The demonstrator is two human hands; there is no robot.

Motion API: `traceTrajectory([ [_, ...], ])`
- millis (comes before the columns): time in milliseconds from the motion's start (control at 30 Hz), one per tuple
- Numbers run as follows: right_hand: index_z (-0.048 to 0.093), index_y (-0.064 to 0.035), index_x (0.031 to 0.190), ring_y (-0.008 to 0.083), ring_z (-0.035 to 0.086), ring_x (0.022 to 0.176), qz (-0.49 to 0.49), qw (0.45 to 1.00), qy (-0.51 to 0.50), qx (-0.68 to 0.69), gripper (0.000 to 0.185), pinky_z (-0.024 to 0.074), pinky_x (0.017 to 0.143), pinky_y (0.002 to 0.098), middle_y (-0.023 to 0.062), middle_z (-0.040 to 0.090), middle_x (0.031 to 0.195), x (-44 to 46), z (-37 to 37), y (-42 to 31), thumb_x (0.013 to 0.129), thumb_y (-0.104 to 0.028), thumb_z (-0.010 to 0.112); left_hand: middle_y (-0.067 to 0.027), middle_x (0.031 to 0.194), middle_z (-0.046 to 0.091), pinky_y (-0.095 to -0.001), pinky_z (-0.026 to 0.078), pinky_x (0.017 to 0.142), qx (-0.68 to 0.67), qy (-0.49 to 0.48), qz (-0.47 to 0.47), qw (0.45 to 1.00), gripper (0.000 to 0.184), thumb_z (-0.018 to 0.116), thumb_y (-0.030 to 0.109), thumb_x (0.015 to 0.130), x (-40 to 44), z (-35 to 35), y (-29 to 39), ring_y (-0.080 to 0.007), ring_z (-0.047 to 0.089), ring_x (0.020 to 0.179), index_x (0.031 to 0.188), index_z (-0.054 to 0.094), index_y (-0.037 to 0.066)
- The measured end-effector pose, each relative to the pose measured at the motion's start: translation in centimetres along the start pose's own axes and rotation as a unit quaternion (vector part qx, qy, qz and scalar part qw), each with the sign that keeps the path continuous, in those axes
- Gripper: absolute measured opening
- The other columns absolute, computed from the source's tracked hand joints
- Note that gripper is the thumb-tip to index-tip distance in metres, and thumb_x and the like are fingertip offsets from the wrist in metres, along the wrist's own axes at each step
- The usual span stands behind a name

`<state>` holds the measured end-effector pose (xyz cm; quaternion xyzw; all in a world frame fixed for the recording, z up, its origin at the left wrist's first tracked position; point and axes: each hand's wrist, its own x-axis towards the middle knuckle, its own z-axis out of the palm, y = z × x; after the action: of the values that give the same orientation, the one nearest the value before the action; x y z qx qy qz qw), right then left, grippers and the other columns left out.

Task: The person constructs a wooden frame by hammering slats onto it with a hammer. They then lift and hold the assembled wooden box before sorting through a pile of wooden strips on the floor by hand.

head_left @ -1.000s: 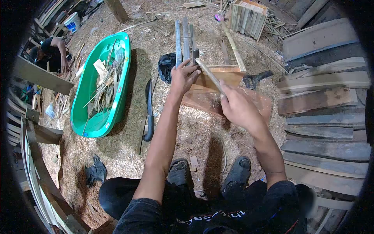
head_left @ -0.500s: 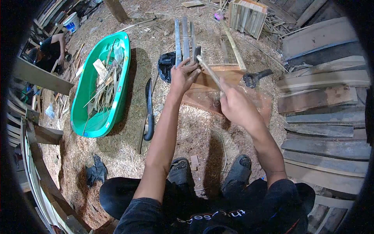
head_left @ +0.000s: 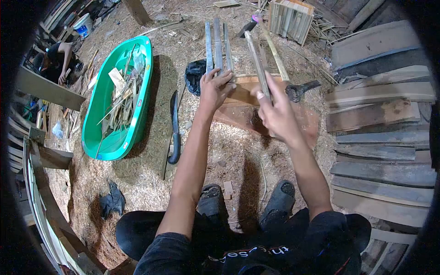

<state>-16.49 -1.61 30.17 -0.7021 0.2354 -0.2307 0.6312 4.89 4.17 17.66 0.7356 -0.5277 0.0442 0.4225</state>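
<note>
Wooden slats [head_left: 217, 46], three of them, lie in front of the person, their near ends by the left hand [head_left: 215, 89] and against or just beside the wooden board [head_left: 256, 94]. Left fingers spread over those ends, slightly bent; whether they grip or only press down cannot be told. The right hand [head_left: 276, 110] is closed round the wooden handle of a hammer [head_left: 256, 59], whose dark head is held up beyond the board, clear of the slats.

Good work here would seem to call for firm, even pressure from the left hand so that the slat ends cannot slip, with fingertips kept well aside of wherever the hammer lands. A loose wrist and a hold low on the handle should let the head's weight do most of the work; its face ought to meet the wood squarely, since a glancing hit could split a thin slat or catch a finger.

Each slat's long axis runs forward, away from the person, nearly parallel to its neighbours, far ends pointing toward the top of the view. The hammer's long axis slants forward and slightly left, head farthest away.
</note>
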Motion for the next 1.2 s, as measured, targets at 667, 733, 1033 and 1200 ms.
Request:
traceTrajectory([
  [667, 0.044, 0.0066, 0.139, 0.0145, 0.060, 0.077, 0.015, 0.994, 0.023, -0.103, 0.048, 0.0493, 0.072, 0.0317, 0.0086, 0.065, 0.087, -2.6, 0.9, 1.5, 0.098, -0.018, 0.054, -0.0010, 0.122, 0.069, -0.0424, 0.033, 0.105, 0.020, 0.088, 0.023, 0.996, 0.036, 0.079, 0.021, 0.078, -1.0, 1.8, -0.3, -0.0275, 0.053, 0.123, 0.113, 0.074, 0.013],
  [733, 0.049, 0.0053, 0.132, 0.0156, 0.060, 0.078, 0.012, 0.991, 0.042, -0.124, 0.044, 0.0494, 0.074, 0.0328, 0.0097, 0.065, 0.087, -1.3, 0.6, 2.9, 0.097, -0.020, 0.057, -0.0011, 0.122, 0.069, -0.0421, 0.034, 0.105, 0.008, 0.094, 0.020, 0.995, 0.037, 0.079, 0.022, 0.077, -1.0, 2.1, -0.3, -0.0275, 0.053, 0.123, 0.112, 0.074, 0.012],
  [1033, 0.050, 0.0010, 0.108, 0.0271, 0.065, 0.086, -0.097, 0.956, 0.187, -0.202, 0.030, 0.0508, 0.074, 0.0399, 0.0176, 0.065, 0.091, 11.0, 0.6, 8.6, 0.093, -0.021, 0.064, 0.0006, 0.121, 0.069, -0.0425, 0.031, 0.107, 0.003, 0.089, -0.011, 0.996, 0.033, 0.079, 0.022, 0.079, -3.9, 1.1, 2.4, -0.0236, 0.053, 0.124, 0.111, 0.074, 0.015],
  [1200, 0.049, -0.0028, 0.101, 0.0137, 0.057, 0.074, -0.068, 0.979, 0.165, -0.101, 0.030, 0.0484, 0.065, 0.0296, 0.0058, 0.060, 0.085, 14.4, 2.5, 11.0, 0.088, -0.017, 0.073, -0.0026, 0.121, 0.070, -0.0410, 0.033, 0.108, 0.015, 0.114, 0.023, 0.993, 0.031, 0.075, 0.013, 0.081, -8.1, 0.8, 4.6, -0.0268, 0.051, 0.124, 0.112, 0.073, 0.010],
])
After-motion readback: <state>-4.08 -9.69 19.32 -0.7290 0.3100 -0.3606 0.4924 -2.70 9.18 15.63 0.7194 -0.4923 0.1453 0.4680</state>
